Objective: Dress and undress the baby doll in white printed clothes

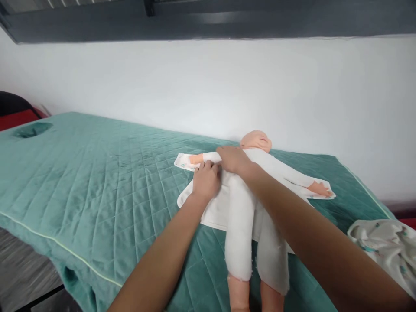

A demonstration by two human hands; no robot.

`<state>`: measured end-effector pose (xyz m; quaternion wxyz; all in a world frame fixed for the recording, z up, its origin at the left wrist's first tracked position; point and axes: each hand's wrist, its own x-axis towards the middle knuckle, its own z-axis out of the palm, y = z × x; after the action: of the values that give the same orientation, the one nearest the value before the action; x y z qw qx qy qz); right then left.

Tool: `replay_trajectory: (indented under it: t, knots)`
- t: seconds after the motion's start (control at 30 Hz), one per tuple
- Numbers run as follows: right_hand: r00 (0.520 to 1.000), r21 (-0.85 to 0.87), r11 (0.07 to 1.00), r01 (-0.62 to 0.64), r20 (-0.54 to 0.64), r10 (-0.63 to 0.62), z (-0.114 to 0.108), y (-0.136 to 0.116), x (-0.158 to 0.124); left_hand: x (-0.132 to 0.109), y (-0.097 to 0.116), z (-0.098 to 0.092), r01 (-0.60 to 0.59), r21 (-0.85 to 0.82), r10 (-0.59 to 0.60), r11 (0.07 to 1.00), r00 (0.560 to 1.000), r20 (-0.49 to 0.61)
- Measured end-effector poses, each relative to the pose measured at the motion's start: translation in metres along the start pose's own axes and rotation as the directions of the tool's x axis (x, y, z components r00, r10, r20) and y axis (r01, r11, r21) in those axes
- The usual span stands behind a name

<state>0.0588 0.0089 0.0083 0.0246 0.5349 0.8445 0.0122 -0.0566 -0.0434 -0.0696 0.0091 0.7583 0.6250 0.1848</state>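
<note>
"So, where's the doll (241,208) in the frame?"

"Right of centre, lying with its head towards the wall (195,82) and its feet at the bottom edge. Its arms are spread out to either side."

"What is it lying on?"

"A white garment (214,212), laid out flat beneath it, with patterned cuffs showing past the doll's hands. That sits on the green quilted bed (130,186), which has a round hole (32,129) at the far left of the frame."

"And the person's hands?"

"Both near the middle of the frame. The right hand (234,159) rests at the doll's shoulder, its forearm crossing above the body. The left hand (207,181) is just below and left of it, beside the doll's arm and over the garment."

"Are the fingers clamped on anything?"

"The left fingers look curled, the right ones bent downwards, but I can't tell whether either set is pinching cloth; the tips are partly hidden."

"Anything else around?"

"A crumpled patterned cloth (386,247) at the lower right, and something red and black (16,110) at the left edge."
</note>
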Motion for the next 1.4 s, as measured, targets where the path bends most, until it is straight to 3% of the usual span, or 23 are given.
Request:
replay_trajectory:
  t: [0.1,0.23,0.37,0.57,0.77,0.93,1.03,1.13,1.3,1.4]
  knots:
    - [0.999,0.028,0.999,-0.021,-0.036,0.022,-0.004,0.006,-0.01,0.002,-0.006,0.0,0.088,-0.03,-0.088,0.996,0.996,-0.013]
    - [0.994,0.123,0.992,-0.027,-0.101,0.039,-0.005,0.015,-0.02,0.005,-0.015,0.0,0.089,-0.089,-0.091,0.992,0.996,-0.018]
    - [0.99,0.191,0.981,-0.043,-0.121,0.067,-0.004,0.021,-0.026,0.009,-0.025,0.003,0.116,-0.283,-0.142,0.952,0.987,-0.07]
    - [0.989,0.222,0.973,-0.06,-0.117,0.087,-0.007,0.028,-0.036,0.012,-0.034,0.004,0.18,-0.668,-0.338,0.722,0.934,-0.113]
    - [0.992,0.109,0.99,-0.085,-0.08,0.094,-0.004,0.029,-0.046,0.012,-0.037,0.0,0.197,-0.887,-0.463,0.418,0.886,-0.021]
    - [0.991,0.071,0.992,-0.102,-0.074,0.108,-0.002,0.028,-0.05,0.013,-0.038,-0.001,0.194,-0.923,-0.529,0.332,0.849,-0.011]
    - [0.992,0.036,0.993,-0.11,-0.064,0.112,0.001,0.026,-0.05,0.013,-0.038,0.0,0.184,-0.921,-0.57,0.344,0.821,-0.049]
    - [0.991,0.016,0.993,-0.115,-0.063,0.116,0.004,0.024,-0.048,0.012,-0.035,0.0,0.15,-0.882,-0.535,0.446,0.835,-0.129]
    - [0.991,-0.037,0.994,-0.102,-0.087,0.098,0.01,0.017,-0.045,0.009,-0.024,0.001,0.025,-0.694,-0.263,0.719,0.935,-0.238]
    - [0.992,-0.052,0.994,-0.095,-0.092,0.09,0.014,0.011,-0.041,0.009,-0.017,0.001,-0.07,-0.605,-0.072,0.793,0.976,-0.207]
